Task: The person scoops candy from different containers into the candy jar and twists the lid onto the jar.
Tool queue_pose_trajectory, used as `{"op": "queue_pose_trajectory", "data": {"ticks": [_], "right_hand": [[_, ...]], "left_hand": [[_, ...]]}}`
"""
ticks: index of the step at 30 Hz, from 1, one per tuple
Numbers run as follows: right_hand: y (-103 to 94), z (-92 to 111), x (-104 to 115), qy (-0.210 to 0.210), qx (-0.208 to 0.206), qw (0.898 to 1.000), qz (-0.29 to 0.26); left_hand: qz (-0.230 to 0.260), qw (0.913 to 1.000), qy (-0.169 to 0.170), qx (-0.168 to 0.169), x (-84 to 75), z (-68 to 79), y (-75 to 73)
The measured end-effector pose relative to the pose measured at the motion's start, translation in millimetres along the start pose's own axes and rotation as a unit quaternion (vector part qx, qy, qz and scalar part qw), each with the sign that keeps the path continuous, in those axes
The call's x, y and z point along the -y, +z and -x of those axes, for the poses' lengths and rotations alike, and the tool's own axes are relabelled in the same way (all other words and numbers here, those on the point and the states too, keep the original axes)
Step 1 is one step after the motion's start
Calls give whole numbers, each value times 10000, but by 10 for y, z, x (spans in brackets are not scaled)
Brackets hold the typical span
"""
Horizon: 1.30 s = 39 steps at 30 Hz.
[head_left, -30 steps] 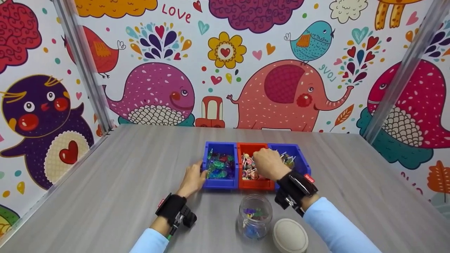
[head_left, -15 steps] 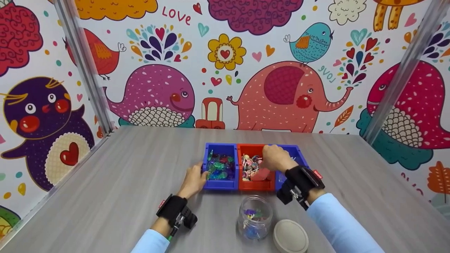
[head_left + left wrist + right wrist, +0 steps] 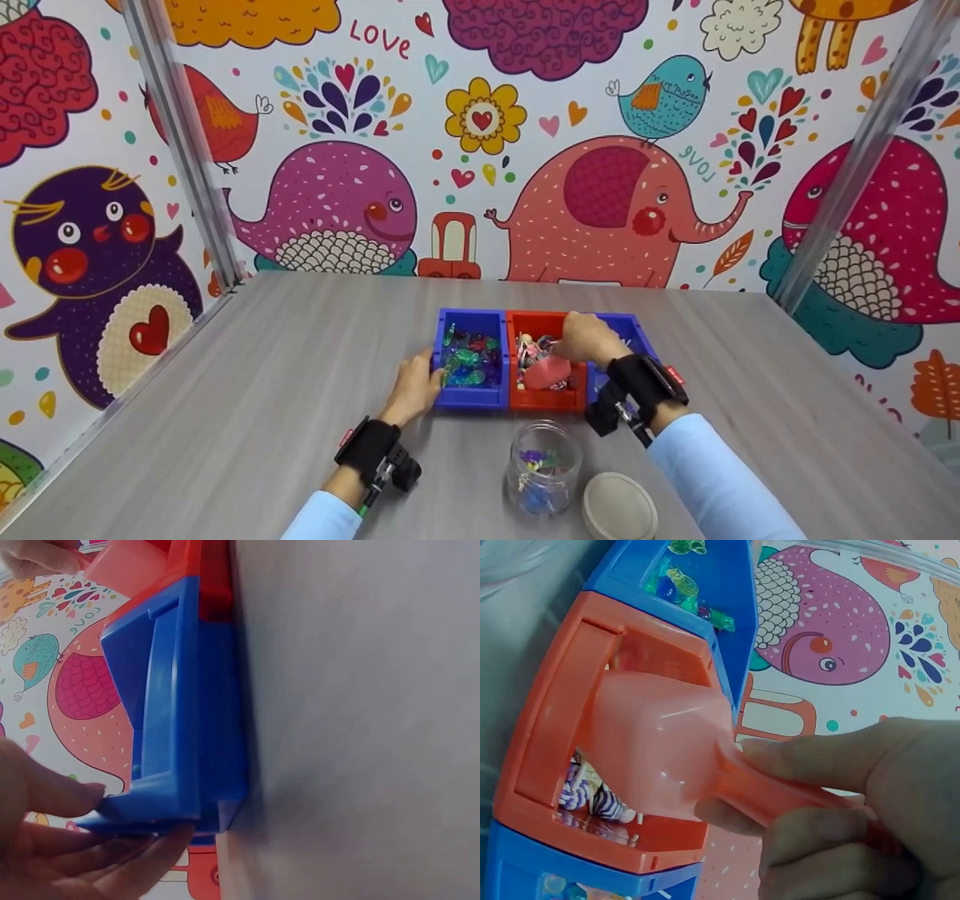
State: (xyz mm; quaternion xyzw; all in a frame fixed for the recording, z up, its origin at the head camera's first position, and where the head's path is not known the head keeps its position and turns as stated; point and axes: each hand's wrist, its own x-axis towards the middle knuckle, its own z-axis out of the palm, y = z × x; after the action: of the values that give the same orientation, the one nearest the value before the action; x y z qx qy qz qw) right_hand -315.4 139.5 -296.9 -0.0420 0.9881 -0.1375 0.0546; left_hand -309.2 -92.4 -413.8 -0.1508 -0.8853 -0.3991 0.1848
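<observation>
In the head view, we are seeing the right hand [image 3: 589, 337] gripping a pink scoop [image 3: 547, 373] over candies [image 3: 527, 348] in the red bin [image 3: 547, 400], while a jar [image 3: 544, 472] is standing nearer us, beside a lid [image 3: 619, 506]. At the left wrist, we are watching the left hand [image 3: 71, 829] pinching the wall of the left blue bin [image 3: 161, 697] between thumb and fingers. At the right wrist, we are finding the scoop's handle sitting within curled fingers (its bowl is hiding part of the red bin).
</observation>
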Motion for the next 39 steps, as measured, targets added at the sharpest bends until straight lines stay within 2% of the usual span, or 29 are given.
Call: {"op": "queue_pose_trajectory", "data": {"ticks": [6, 7, 8, 16, 19, 28, 34, 39], "right_hand": [[53, 32, -58, -251, -379, 9990, 6], [60, 34, -64, -248, -442, 9987, 15], [66, 36, -66, -236, -491, 9985, -8], [97, 49, -85, -274, -726, 9970, -72], [68, 62, -70, -172, -628, 9979, -48], [-78, 68, 47, 323, 143, 9993, 143], [-36, 43, 27, 481, 172, 9985, 191], [37, 38, 5, 181, -6, 9996, 233]], "left_hand": [[-48, 9998, -153, 131, -32, 2, -14], [-104, 9990, -362, 226, -127, 20, -54], [-121, 9987, -412, 260, -136, 20, -57], [-181, 9993, -314, 118, -125, 26, -42], [-172, 9994, -278, 102, -126, 27, -36], [-159, 9989, -407, 144, -122, 27, -33], [-107, 9990, -380, 198, -122, 26, -30], [-84, 9995, -265, 178, -119, 30, -43]]}}
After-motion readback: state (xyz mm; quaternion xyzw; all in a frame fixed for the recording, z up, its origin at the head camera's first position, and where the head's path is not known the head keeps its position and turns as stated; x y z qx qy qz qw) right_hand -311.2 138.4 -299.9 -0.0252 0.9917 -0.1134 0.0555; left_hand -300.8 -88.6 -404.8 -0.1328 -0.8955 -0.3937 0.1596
